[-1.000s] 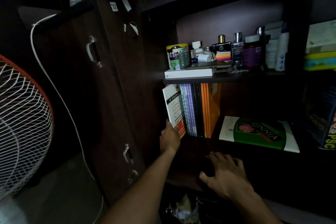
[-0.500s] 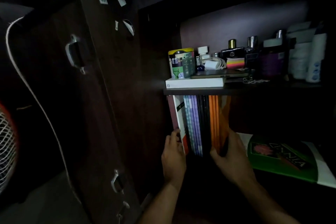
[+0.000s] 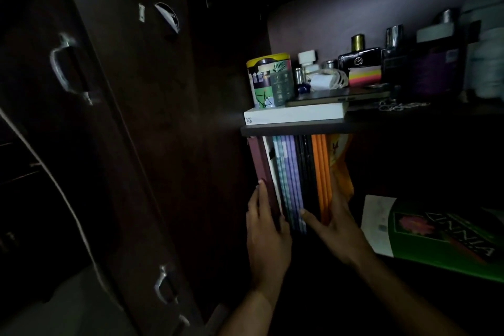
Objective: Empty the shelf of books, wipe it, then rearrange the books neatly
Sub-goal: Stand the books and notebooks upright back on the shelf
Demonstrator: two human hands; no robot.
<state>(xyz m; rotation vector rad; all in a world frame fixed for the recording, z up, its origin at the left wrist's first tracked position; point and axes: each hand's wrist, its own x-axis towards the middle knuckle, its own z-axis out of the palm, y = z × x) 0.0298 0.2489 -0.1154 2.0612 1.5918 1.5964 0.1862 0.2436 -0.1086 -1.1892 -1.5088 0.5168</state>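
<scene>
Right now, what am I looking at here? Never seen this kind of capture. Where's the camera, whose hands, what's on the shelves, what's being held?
There is no robot. A person wears one wide-angle camera on the head, looking forward and down into a dim cupboard, so you see their own two bare hands.

The left hand presses the left side of a row of upright books, against a maroon book. The right hand presses the right side, by the orange spines. Together they clamp the row.

A green magazine lies flat to the right on the same shelf. The shelf above holds a printed tin, a white box, perfume bottles and a charger.
</scene>
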